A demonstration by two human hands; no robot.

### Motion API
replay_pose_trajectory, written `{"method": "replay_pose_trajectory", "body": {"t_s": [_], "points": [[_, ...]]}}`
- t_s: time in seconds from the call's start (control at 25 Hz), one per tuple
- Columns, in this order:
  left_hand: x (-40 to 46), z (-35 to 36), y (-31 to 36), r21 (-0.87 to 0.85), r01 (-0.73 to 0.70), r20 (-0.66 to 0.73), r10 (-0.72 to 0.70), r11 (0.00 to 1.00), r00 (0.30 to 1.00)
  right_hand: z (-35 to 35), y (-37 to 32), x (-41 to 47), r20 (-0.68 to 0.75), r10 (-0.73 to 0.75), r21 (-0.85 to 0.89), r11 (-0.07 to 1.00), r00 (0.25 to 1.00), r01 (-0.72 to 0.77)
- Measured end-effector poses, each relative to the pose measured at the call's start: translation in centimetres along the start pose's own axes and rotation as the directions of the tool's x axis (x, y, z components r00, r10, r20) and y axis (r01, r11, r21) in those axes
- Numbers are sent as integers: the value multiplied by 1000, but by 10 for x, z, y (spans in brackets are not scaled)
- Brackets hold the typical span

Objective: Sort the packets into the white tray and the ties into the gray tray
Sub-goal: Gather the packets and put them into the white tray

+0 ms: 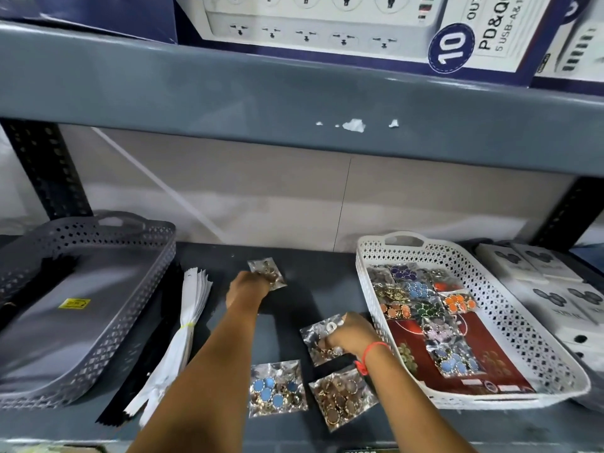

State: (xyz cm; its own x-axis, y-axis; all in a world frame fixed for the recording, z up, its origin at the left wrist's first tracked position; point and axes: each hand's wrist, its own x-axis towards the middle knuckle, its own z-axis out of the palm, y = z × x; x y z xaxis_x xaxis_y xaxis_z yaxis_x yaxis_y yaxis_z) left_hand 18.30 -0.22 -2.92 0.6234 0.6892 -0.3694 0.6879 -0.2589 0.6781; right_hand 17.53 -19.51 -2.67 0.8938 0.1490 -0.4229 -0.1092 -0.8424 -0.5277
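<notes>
On the dark shelf, my left hand (245,287) grips a clear packet of buttons (267,272) at the far middle. My right hand (350,333) is closed on another clear packet (318,341) beside the white tray (536,325), which holds several coloured button packets. Two more packets lie near the front: one with blue buttons (277,389) and one with brown buttons (341,397). A bundle of white ties (189,317) and a black bundle (137,371) lie beside the gray tray (130,308) on the left, which holds some black ties at its far left.
An upper shelf beam (294,103) runs overhead, with boxed power strips (359,24) on it. White boxes (562,289) stand right of the white tray. Perforated uprights (49,171) flank the bay. The shelf's front edge is just below my forearms.
</notes>
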Motion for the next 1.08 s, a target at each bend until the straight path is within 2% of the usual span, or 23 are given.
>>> {"method": "replay_pose_trajectory", "body": {"t_s": [0.08,0.16,0.28,0.4,0.48,0.56,0.68,0.76,0.84,0.96,1.0,1.08], "points": [[2,-1,0,-49,25,-22,-26,998,999,2,1,2,-20,6,60,998,1000,-5],[0,-5,2,-193,2,-6,-3,981,1000,-2,0,1,-26,-3,140,990,1000,7],[-15,-22,-3,-426,22,159,51,904,986,-12,-3,-5,-38,-3,332,943,999,15],[-36,-48,-21,-365,42,380,107,930,919,-20,-2,-17,24,2,504,863,1000,-14],[-49,-60,-29,-261,25,490,111,965,865,-20,-1,-24,59,3,526,850,998,-33],[-58,-61,-30,-130,-14,513,79,991,855,-16,1,-27,24,28,448,893,999,-36],[-64,-49,-34,30,-111,450,85,993,889,-7,5,-31,-169,-24,163,985,985,52],[-64,-42,-37,105,-229,353,179,968,918,-5,4,-39,-232,-105,-27,994,967,102],[-64,-41,-42,196,-327,227,281,925,932,-4,3,-49,-268,-167,-142,981,949,133],[-86,-49,-59,180,-361,40,360,915,932,-3,8,-70,-337,-211,-278,953,917,117],[-96,-51,-68,197,-349,65,343,916,937,-2,12,-78,-311,-192,-295,950,931,98],[-115,-48,-83,245,-326,232,272,913,934,-1,20,-95,-185,-110,-313,948,977,48]]}}
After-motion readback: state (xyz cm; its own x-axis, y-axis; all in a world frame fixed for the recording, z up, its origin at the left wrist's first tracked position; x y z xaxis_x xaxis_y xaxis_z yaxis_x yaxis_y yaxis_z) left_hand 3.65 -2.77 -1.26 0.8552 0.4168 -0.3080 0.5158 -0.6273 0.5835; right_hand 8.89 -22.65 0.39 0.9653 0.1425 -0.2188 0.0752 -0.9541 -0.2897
